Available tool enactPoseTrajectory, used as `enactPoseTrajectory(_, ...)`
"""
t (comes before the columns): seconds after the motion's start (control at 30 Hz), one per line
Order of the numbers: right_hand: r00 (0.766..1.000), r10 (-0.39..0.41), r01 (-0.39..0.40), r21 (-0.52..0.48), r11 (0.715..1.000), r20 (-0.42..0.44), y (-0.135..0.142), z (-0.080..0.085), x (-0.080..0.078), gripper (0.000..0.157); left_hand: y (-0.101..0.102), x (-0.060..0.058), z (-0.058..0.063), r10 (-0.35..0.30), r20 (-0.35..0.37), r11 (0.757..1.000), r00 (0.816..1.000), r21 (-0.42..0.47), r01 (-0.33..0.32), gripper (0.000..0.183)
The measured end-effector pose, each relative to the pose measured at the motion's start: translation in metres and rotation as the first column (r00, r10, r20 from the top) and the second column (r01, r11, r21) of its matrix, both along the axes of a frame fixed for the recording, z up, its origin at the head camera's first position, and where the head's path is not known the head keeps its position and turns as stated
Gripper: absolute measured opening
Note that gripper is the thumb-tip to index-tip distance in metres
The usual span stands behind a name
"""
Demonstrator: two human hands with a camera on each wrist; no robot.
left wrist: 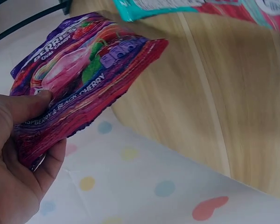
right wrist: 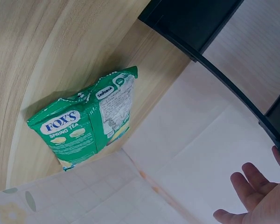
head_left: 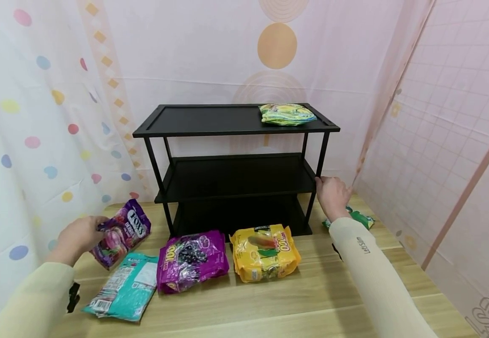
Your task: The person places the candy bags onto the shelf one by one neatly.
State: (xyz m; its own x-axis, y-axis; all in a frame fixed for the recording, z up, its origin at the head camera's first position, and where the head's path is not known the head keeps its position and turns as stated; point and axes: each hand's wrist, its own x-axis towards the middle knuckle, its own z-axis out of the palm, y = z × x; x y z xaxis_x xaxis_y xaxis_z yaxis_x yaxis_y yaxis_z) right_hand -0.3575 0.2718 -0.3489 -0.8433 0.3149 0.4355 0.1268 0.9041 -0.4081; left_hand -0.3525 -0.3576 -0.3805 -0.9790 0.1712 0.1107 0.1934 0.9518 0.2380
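Note:
My left hand (head_left: 80, 234) grips a purple Fox's Berries candy bag (head_left: 131, 227) by its end; the thumb lies on its printed face in the left wrist view. A teal bag (head_left: 122, 288) lies just below it on the table. On the right, my right hand (head_left: 333, 195) holds the right front post of a black three-tier shelf (head_left: 232, 178) at middle-shelf height, its other fingers spread loosely in the right wrist view. Below that hand lies a green Fox's Spring Tea bag (right wrist: 86, 121), partly hidden by the arm in the head view.
A purple bag (head_left: 194, 260) and a yellow mango-print bag (head_left: 265, 253) lie before the shelf on the wooden table (head_left: 270, 310). Another yellow-green bag (head_left: 286, 114) rests on the top tier, at the right. Patterned curtains (head_left: 210, 51) enclose the back and sides.

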Motion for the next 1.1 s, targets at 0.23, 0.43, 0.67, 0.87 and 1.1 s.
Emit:
enactPoseTrajectory(0.23,1.0,-0.002,0.002,0.003,1.0,-0.004,-0.001,0.0,0.0,0.042,0.008,0.001,0.005,-0.003,-0.11,0.998,0.994,0.055,0.01,0.044)
enactPoseTrajectory(0.43,1.0,-0.002,0.002,0.006,1.0,0.006,0.0,0.0,0.0,0.042,0.019,0.002,0.011,0.033,-0.213,0.993,0.977,0.115,-0.009,0.047)
enactPoseTrajectory(0.67,1.0,-0.008,0.008,0.002,1.0,0.017,-0.001,0.0,-0.001,0.042,0.029,0.003,0.02,0.109,-0.337,0.977,0.935,0.208,-0.039,0.039)
enactPoseTrajectory(0.87,1.0,-0.01,0.01,0.004,1.0,0.013,-0.001,-0.001,-0.001,0.042,0.038,0.007,0.033,0.17,-0.435,0.96,0.884,0.277,-0.048,0.036)
enactPoseTrajectory(1.1,1.0,-0.01,0.01,0.009,1.0,0.009,0.0,-0.001,-0.002,0.043,0.044,0.012,0.052,0.235,-0.567,0.938,0.789,0.345,-0.032,0.027)
